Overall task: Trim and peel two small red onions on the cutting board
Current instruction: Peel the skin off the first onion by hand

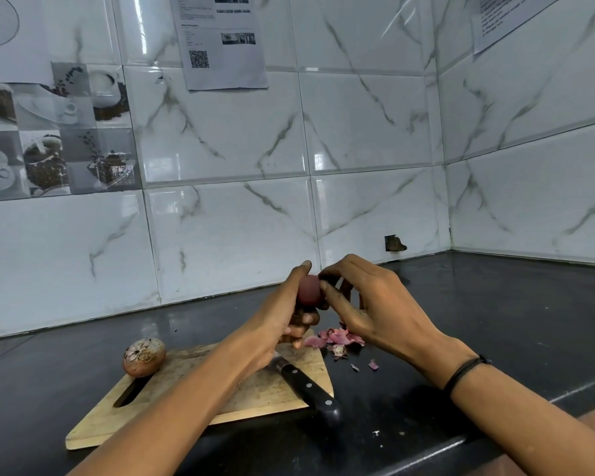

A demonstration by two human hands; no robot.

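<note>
Above the far right corner of the cutting board (172,400), both hands meet around the held onion (309,288), raised clear of the wood. Only a smooth, dull purple-red dome of it shows; the rest is covered by palm and fingers, so how much skin remains cannot be told. Left hand (282,317) grips it from the left and below, thumb upright along its far side, fingers curled underneath with tips partly tucked out of sight. Right hand (368,304) comes in from the right, thumb and forefinger closed against the onion's flank in a pinch; whether a strip of skin lies between them is too blurred to tell, and the other fingers curl behind, half hidden. Thin black wristband (468,369) on the right wrist. Second onion (144,357), round, papery, brown-pink with flaky pale patches, sits unpeeled on the board's far left corner, at the end of the slot handle. Board is pale wood, scored and stained, its middle crossed by the left forearm. Knife (306,386) lies on the right part of the board: black riveted handle overhanging the near edge, blade almost wholly hidden under the left wrist. Pink peelings (337,338), thin and curled, lie heaped just off the board's far right corner, with a few scraps scattered nearer on the glossy black counter (495,321). Marble-veined tile wall (227,218) behind; one tile has a chipped hole low down.
</note>
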